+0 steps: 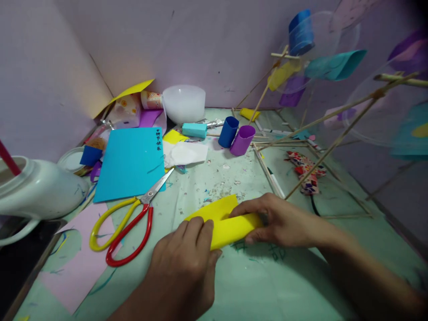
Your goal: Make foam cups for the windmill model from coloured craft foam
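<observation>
A sheet of yellow paper point(230, 229) is partly rolled, its near edge curled over and its far part lying flat. My left hand point(189, 256) is closed around the left end of the roll. At the other end, my right hand point(272, 220) grips the paper between thumb and fingers. Scissors point(147, 200) with one yellow and one red handle lie to the left of my hands. Beyond the paper stand a dark blue paper tube point(229, 132) and a purple paper tube point(243, 140), side by side.
A blue sheet point(129, 162) and pink paper scraps point(75, 263) lie at left, near a white teapot-like vessel point(50, 187). A white bowl point(185, 103) sits at the back. To the right rises a stick frame point(329, 158) carrying clear discs and coloured paper tubes.
</observation>
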The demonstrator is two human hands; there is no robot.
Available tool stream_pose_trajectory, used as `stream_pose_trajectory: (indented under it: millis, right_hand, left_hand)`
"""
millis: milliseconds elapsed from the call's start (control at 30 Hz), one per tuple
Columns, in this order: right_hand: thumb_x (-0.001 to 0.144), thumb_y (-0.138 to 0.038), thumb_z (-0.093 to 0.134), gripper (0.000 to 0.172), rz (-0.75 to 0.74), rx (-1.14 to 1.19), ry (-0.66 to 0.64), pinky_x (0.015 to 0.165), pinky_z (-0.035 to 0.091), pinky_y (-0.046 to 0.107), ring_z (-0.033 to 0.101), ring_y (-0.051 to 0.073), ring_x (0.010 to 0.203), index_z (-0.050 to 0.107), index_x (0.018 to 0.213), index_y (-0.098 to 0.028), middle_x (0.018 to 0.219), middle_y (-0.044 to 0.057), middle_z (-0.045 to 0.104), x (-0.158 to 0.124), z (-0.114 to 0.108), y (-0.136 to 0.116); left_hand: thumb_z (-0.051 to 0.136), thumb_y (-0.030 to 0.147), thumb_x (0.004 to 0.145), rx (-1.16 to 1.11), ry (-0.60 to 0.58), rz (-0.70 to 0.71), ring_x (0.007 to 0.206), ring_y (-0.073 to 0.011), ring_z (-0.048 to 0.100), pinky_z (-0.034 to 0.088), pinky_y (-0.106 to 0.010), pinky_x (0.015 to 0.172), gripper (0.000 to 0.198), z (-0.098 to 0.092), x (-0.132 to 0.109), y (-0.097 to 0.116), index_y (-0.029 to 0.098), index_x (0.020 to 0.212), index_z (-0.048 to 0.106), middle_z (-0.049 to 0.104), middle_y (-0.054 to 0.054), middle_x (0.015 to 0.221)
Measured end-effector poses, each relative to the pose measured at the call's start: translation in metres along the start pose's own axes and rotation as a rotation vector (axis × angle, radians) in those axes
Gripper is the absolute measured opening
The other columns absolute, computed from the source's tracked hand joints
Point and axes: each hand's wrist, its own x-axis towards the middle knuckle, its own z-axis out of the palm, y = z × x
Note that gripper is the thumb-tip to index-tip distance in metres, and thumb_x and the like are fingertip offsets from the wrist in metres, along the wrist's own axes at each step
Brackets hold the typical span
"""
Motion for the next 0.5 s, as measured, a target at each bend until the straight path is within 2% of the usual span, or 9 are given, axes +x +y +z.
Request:
stream_pose_trajectory:
  millis: [67,133,233,333,400,500]
  right_hand:
    - [0.070,-0.031,0.072,0.041,0.017,-0.013,0.082,0.069,0.051,0.028,0.066,0.019,0.077,0.065,0.109,-0.023,0.094,0.003,0.072,-0.013,0.007,0.002]
    - [0.070,-0.031,0.073,0.041,-0.001,-0.019,0.169,0.069,0.052,0.028,0.066,0.020,0.079,0.064,0.109,-0.024,0.095,0.003,0.071,-0.025,0.015,0.002]
    - [0.075,-0.033,0.070,0.036,-0.085,0.009,0.272,0.080,0.052,0.028,0.064,0.020,0.094,0.060,0.108,-0.024,0.105,0.004,0.068,-0.038,0.026,0.002]
    - [0.081,-0.031,0.065,0.031,-0.195,-0.039,0.281,0.091,0.047,0.029,0.057,0.019,0.109,0.057,0.110,-0.023,0.122,0.007,0.058,-0.043,0.034,0.005]
    - [0.082,-0.030,0.063,0.030,-0.231,-0.098,0.270,0.092,0.047,0.031,0.055,0.020,0.112,0.057,0.110,-0.022,0.129,0.009,0.052,-0.044,0.039,0.007]
    - [0.083,-0.029,0.062,0.033,-0.241,-0.143,0.298,0.088,0.049,0.031,0.056,0.020,0.108,0.055,0.114,-0.020,0.122,0.010,0.055,-0.043,0.044,0.011]
  left_hand:
    - [0.048,0.022,0.082,0.006,0.024,0.049,0.079,-0.0244,0.066,0.055,-0.033,0.053,0.031,0.001,-0.001,0.001,0.011,0.109,0.054,0.067,-0.013,0.097]
    - [0.043,0.022,0.084,0.033,0.073,0.087,0.072,-0.0232,0.066,0.053,-0.032,0.050,0.027,0.003,-0.002,0.003,0.011,0.106,0.055,0.069,-0.012,0.092]
    - [0.038,0.022,0.088,0.105,0.086,0.121,0.062,-0.0207,0.064,0.050,-0.030,0.045,0.026,0.004,-0.008,0.006,0.010,0.102,0.057,0.069,-0.011,0.084]
    - [0.035,0.021,0.089,0.110,0.037,0.143,0.065,-0.0198,0.064,0.052,-0.029,0.050,0.027,0.004,-0.014,0.008,0.010,0.102,0.057,0.069,-0.011,0.085]
    - [0.034,0.021,0.089,0.069,-0.002,0.090,0.068,-0.0204,0.064,0.052,-0.029,0.052,0.027,0.003,-0.016,0.009,0.011,0.101,0.057,0.068,-0.012,0.087]
    - [0.040,0.024,0.087,-0.056,-0.037,-0.035,0.079,-0.0233,0.064,0.054,-0.032,0.059,0.024,0.002,-0.014,0.009,0.014,0.101,0.057,0.065,-0.014,0.095]
